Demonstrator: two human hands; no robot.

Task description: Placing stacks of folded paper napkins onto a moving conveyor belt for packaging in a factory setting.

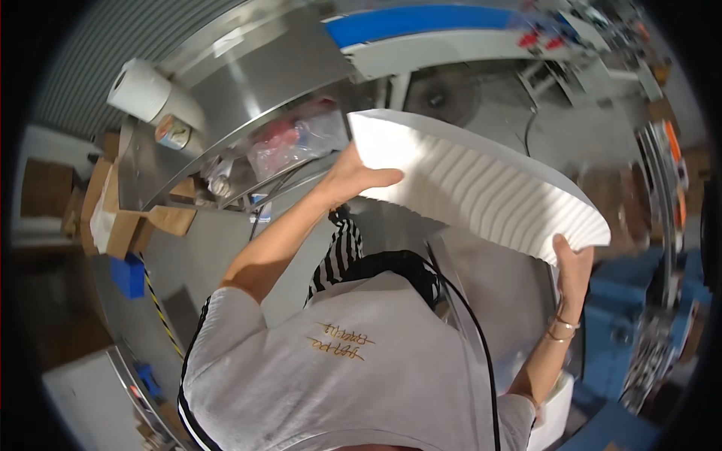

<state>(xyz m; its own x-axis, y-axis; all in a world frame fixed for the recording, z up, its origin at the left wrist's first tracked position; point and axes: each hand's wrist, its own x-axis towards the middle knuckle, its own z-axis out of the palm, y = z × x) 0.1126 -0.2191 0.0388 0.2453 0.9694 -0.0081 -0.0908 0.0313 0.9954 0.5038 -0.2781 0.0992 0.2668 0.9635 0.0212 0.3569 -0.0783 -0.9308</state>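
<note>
Between my two hands I hold up a long white ridged stack (474, 188), which looks like many thin white pieces pressed side by side; their exact kind cannot be made out. It bows slightly and slopes down toward the right. My left hand (353, 177) grips its left end, thumb lying over the ridged face and fingers hidden behind. At the right end my right hand (573, 267) is closed on the lower corner, the thumb pressed on the ridges.
A steel table (263, 68) at the upper left carries a white paper roll (141, 89) and a labelled tub (173, 132). Plastic bags (297, 143) lie on its lower shelf. Blue machinery (617, 323) stands at right; a blue conveyor belt (421, 21) runs behind. Cardboard boxes (113, 203) stand left.
</note>
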